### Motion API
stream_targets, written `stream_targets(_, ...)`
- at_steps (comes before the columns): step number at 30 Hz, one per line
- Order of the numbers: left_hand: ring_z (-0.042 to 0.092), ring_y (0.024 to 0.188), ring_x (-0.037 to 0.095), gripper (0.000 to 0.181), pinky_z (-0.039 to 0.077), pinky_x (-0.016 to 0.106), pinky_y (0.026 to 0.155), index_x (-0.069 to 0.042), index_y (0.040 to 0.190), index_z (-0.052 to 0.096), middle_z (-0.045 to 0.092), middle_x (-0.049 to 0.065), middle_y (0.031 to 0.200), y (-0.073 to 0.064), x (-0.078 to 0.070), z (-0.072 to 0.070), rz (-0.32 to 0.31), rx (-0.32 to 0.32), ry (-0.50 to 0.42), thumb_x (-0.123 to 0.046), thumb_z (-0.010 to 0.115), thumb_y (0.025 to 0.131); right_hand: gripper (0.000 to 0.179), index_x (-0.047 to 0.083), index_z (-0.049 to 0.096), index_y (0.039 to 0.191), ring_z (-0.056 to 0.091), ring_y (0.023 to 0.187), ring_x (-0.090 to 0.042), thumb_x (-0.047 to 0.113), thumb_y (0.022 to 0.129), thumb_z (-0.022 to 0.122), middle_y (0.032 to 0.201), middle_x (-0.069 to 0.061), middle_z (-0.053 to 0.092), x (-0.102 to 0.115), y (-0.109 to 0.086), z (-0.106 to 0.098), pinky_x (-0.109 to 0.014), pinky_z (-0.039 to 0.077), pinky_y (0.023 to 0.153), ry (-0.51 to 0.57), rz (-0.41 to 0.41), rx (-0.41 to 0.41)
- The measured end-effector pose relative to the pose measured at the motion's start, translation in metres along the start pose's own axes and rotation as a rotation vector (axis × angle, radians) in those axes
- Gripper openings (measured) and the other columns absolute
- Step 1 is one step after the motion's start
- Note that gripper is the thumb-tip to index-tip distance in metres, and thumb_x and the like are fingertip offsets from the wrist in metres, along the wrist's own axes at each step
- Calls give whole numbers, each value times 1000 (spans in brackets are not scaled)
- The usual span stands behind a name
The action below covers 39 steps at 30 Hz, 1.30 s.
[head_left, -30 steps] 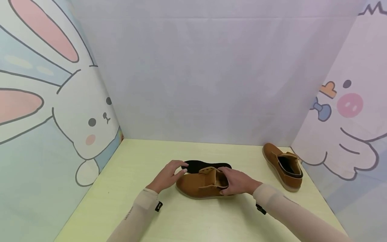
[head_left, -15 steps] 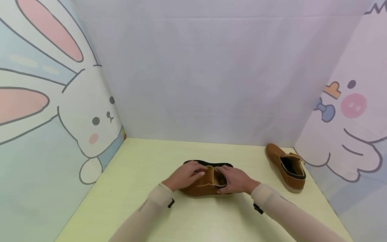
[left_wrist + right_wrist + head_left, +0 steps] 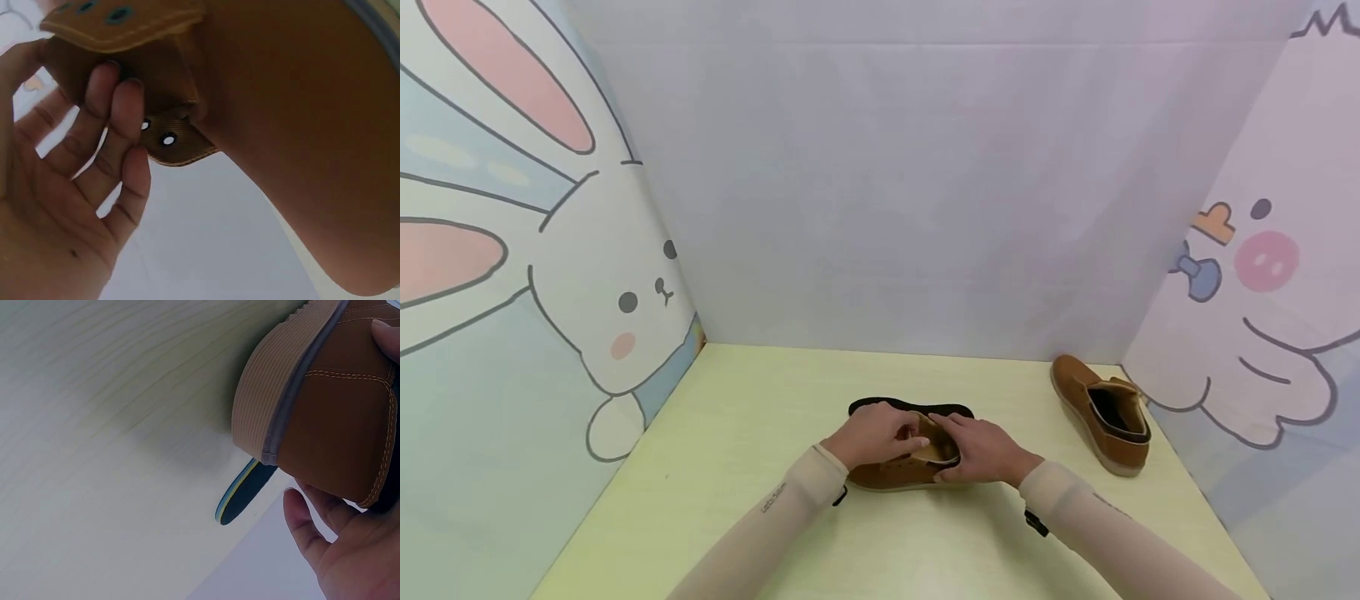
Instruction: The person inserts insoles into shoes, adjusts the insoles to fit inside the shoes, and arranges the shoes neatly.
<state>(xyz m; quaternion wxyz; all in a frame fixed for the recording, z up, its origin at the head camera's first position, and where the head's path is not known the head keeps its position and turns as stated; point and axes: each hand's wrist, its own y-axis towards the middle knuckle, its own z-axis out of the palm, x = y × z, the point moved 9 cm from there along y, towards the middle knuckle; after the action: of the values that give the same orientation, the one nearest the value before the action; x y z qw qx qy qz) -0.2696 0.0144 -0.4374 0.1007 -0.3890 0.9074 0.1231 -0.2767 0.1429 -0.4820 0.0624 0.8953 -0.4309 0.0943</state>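
Note:
A brown leather ankle shoe (image 3: 891, 477) stands on the table with its toe pointing left. My left hand (image 3: 880, 435) is over the lacing area and pinches the tongue (image 3: 156, 72) between thumb and fingers, beside the eyelet flaps. At the heel end, my right hand (image 3: 988, 450) grips the collar, thumb on the near side and fingers on the far side. The right wrist view shows the stitched heel (image 3: 331, 434) and ribbed sole edge (image 3: 269, 387) close up. Just behind the shoe lies a black insole (image 3: 958, 409), partly hidden by the shoe and hands.
A second brown shoe (image 3: 1090, 417) stands at the right, its toe toward the back wall and a dark lining inside. Printed cartoon panels (image 3: 602, 317) flank the pale table (image 3: 760, 375), and a plain grey sheet (image 3: 917, 192) hangs behind it.
My left hand has moved right from beside the toe to the tongue and taken hold of it. My right hand stays on the heel end. The shoe has hardly moved.

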Motion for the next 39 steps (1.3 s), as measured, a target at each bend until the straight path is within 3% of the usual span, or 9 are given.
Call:
stream_targets(3, 49, 53, 0, 18, 44, 18, 54, -20, 89, 68, 56, -17, 68, -4, 5, -4, -85, -19, -77, -31, 63, 102, 102, 12, 44, 154, 67, 99, -25, 68, 76, 77, 134, -8, 59, -2, -2, 1, -44, 56, 83, -8, 17, 6)
stream_targets(7, 48, 57, 3, 13, 45, 22, 55, -14, 103, 74, 57, -15, 72, -12, 14, -7, -171, -25, -156, -16, 62, 99, 101, 13, 43, 154, 65, 100, -22, 67, 76, 78, 132, -6, 59, -3, -3, 2, -43, 56, 82, 7, 27, 15)
stream_targets(18, 46, 61, 6, 13, 43, 25, 59, -16, 97, 68, 57, -8, 75, -42, 51, -13, -273, -65, -319, -7, 59, 97, 98, 15, 45, 152, 63, 100, -19, 66, 75, 79, 125, -1, 59, -3, 0, 3, -43, 55, 78, 50, 39, 19)
stream_targets(25, 41, 59, 7, 14, 39, 25, 57, -14, 92, 65, 53, -6, 71, -56, 65, -8, -292, -45, -330, -1, 59, 92, 96, 16, 45, 152, 64, 103, -19, 66, 77, 77, 130, -1, 59, -6, 0, 4, -42, 55, 79, 34, 45, 20)
stream_targets(33, 46, 61, 9, 15, 41, 26, 57, -13, 92, 64, 55, -4, 73, -63, 75, 11, -363, 12, -307, 1, 63, 88, 94, 13, 47, 151, 64, 101, -19, 62, 78, 78, 129, -1, 60, -3, -4, 1, -43, 55, 82, 18, 25, 14)
stream_targets(37, 45, 59, 10, 15, 38, 27, 54, -16, 88, 61, 52, -5, 70, -62, 74, 16, -398, 37, -246, -1, 64, 87, 94, 11, 47, 150, 64, 101, -19, 62, 78, 79, 127, -2, 60, -2, -4, 1, -43, 56, 82, 20, 15, 5)
stream_targets(39, 43, 57, 10, 16, 34, 27, 52, -18, 85, 56, 48, -6, 67, -59, 70, 16, -391, 50, -169, -3, 62, 88, 94, 10, 47, 150, 64, 101, -19, 63, 78, 78, 128, -2, 60, -3, -4, 1, -43, 56, 83, 24, 14, 4)
